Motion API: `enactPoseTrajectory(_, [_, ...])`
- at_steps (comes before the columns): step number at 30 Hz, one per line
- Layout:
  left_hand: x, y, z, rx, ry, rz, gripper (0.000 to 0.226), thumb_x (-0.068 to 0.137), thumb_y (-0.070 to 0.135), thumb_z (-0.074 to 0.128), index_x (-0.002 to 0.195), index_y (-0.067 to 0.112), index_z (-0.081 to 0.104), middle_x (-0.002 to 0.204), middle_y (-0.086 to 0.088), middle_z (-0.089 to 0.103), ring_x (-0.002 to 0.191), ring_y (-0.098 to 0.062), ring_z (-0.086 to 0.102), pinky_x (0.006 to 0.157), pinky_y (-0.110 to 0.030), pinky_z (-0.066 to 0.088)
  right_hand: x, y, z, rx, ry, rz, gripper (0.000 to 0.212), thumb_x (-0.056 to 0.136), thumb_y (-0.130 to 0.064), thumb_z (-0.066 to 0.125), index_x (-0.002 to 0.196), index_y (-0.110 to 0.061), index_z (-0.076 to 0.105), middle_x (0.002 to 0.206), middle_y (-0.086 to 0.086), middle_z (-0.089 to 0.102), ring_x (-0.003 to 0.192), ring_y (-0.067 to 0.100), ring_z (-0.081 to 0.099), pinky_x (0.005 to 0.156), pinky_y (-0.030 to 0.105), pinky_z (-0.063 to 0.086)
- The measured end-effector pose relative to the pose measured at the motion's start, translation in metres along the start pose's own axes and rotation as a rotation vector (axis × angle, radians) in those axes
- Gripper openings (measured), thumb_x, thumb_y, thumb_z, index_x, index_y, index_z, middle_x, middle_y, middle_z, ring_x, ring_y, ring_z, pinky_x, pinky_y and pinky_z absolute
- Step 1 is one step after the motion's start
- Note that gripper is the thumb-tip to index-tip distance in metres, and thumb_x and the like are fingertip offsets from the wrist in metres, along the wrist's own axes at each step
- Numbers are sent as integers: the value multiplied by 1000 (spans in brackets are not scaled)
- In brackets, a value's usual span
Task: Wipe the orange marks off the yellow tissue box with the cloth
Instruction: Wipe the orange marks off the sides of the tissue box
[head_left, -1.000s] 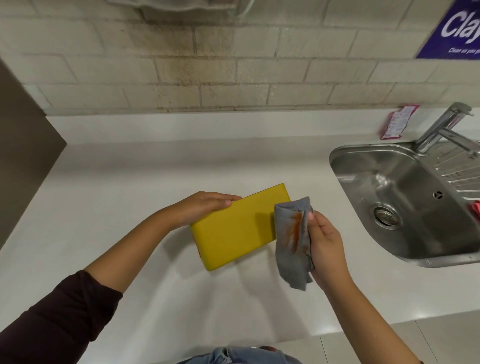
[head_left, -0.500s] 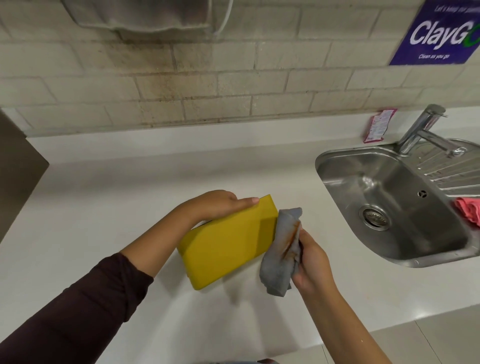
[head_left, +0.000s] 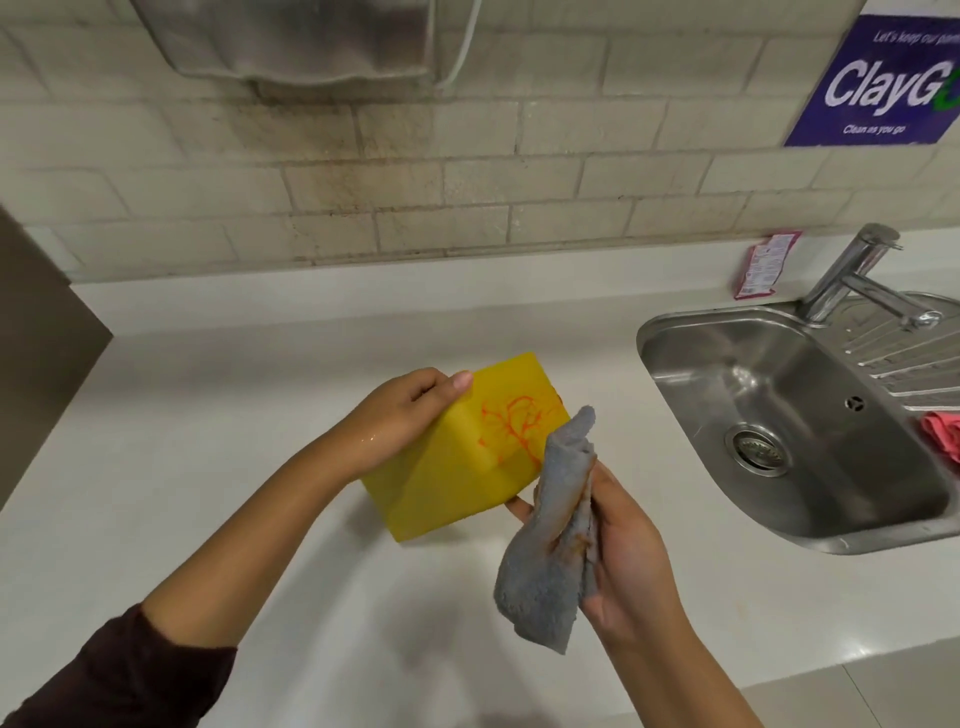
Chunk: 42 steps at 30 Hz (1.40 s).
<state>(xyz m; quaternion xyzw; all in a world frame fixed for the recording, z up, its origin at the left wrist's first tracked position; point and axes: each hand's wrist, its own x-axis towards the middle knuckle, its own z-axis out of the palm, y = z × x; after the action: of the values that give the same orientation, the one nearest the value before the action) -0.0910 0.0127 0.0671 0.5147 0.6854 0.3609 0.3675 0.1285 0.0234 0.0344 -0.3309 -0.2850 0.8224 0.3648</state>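
Soft, even indoor light falls from overhead, leaving the white desk (head_left: 218, 467) bright but not blown out. Faint, diffuse shadows pool beneath the forearms and under the yellow tissue box (head_left: 457, 483) towards 6 o'clock. The stainless steel sink (head_left: 810, 415) at 3 o'clock carries dull highlights along its rim and basin. The wide lens bows the beige wall tiles (head_left: 467, 182) and desk edge near the borders. The whole frame is slightly soft, with compression smear in the blue wall sign (head_left: 883, 88) at 1 o'clock.
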Motion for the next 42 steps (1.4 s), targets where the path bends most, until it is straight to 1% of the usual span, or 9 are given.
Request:
enactPoseTrajectory(4, [-12, -9, 7, -156, 97, 49, 47, 77, 55, 42, 85, 13, 61, 81, 3, 60, 75, -6, 54, 73, -24, 40, -2, 14, 15, 36, -72, 64, 49, 94, -25, 37, 63, -10, 73, 53, 6, 69, 53, 12, 68, 63, 25, 58])
enactPoseTrajectory(6, [-15, -18, 7, -225, 136, 57, 40, 77, 49, 46, 83, 14, 62, 80, 4, 61, 74, -6, 55, 73, -24, 41, -2, 15, 21, -5, -64, 42, 33, 80, -30, 51, 84, -4, 71, 74, 12, 74, 69, 16, 72, 61, 27, 58])
enactPoseTrajectory(8, [-17, -28, 5, -278, 161, 55, 42, 75, 51, 49, 85, 13, 63, 83, 0, 62, 77, -8, 56, 74, -25, 42, -6, 11, 20, -136, -22, -19, 38, 73, -37, 56, 90, -7, 72, 88, 15, 74, 80, 21, 70, 67, 32, 57])
enactPoseTrajectory(14, [-22, -44, 3, -359, 184, 83, 40, 68, 57, 46, 81, 25, 66, 81, 2, 64, 71, -1, 59, 64, -11, 44, -8, -23, 7, -534, 261, -435, 31, 85, -35, 58, 64, -13, 65, 52, 0, 59, 51, 8, 53, 47, 18, 44])
enactPoseTrajectory(19, [-25, -43, 7, -359, 154, 112, 44, 67, 55, 45, 84, 20, 64, 83, 1, 63, 73, -3, 58, 64, -12, 43, 16, -42, 5, -774, 364, -692, 34, 95, -26, 52, 67, -8, 58, 56, 1, 54, 54, 4, 49, 52, 15, 42])
enactPoseTrajectory(28, [-28, -39, 10, -388, 154, 107, 32, 71, 45, 48, 84, 20, 61, 83, 3, 61, 70, 3, 56, 64, -8, 42, 45, -13, 18, -707, 372, -653, 39, 97, -26, 46, 63, -7, 46, 58, 2, 42, 52, 4, 38, 47, 14, 34])
enactPoseTrajectory(31, [-28, -39, 11, -394, 172, 98, 29, 75, 40, 46, 85, 19, 61, 85, 1, 61, 72, 1, 56, 65, -10, 42, 40, -6, 20, -657, 284, -595, 34, 92, -39, 46, 72, -19, 64, 63, -2, 56, 56, -1, 51, 52, 9, 42])
enactPoseTrajectory(36, [-29, -39, 11, -407, 161, 114, 41, 66, 53, 46, 85, 19, 61, 83, 3, 60, 71, 1, 56, 65, -10, 42, 31, 2, 13, -591, 98, -458, 31, 84, -55, 53, 77, -28, 69, 65, -5, 58, 67, 14, 55, 63, 28, 46])
enactPoseTrajectory(42, [-30, -41, 13, -399, 181, 137, 47, 66, 55, 43, 86, 17, 61, 83, 2, 60, 72, 0, 56, 64, -9, 42, 31, 0, 13, -752, 24, -582, 23, 90, -35, 43, 100, -31, 64, 96, -1, 64, 88, -1, 60, 72, 9, 45])
